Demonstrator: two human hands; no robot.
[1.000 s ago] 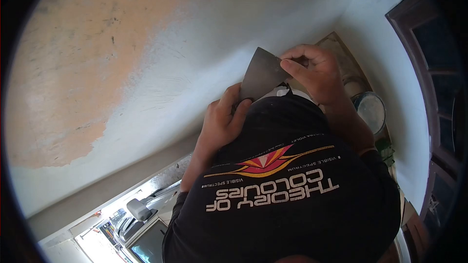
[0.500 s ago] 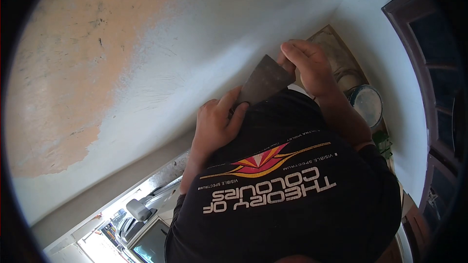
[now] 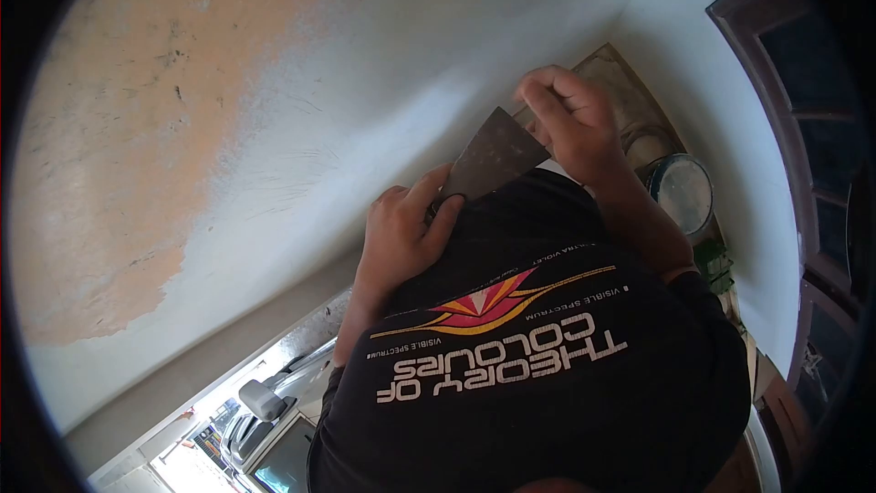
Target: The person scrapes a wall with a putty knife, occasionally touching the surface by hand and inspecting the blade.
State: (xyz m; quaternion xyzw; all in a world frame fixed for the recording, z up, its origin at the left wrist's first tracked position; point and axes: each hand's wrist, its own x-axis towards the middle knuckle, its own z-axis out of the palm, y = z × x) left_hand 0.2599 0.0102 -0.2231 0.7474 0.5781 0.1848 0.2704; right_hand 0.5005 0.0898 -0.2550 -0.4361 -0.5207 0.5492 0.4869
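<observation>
My left hand point(image 3: 401, 233) is closed around the narrow end of a putty knife point(image 3: 499, 155); its handle is hidden in my grip. The flat, dull grey-brown blade widens toward the upper right, in front of my chest. At the blade's broad edge is my right hand point(image 3: 577, 123), fingers curled in and thumb bent over. The fingertips are close to the edge, and I cannot make out whether anything is between them. Beyond both hands stretches a wall point(image 3: 301, 155), partly whitish and smooth, partly bare orange with dark marks.
A paint bucket point(image 3: 684, 194) with a whitish top stands right of my right forearm, near a stained board point(image 3: 620, 87). A dark-framed door or window point(image 3: 776, 46) is at the far right. Lower left, a ledge point(image 3: 219, 347) runs along the wall, with a vehicle point(image 3: 283, 452) beyond it.
My right hand has shifted slightly up along the blade's edge, its fingers curling and drawing back a little. The putty knife has barely moved in my left hand.
</observation>
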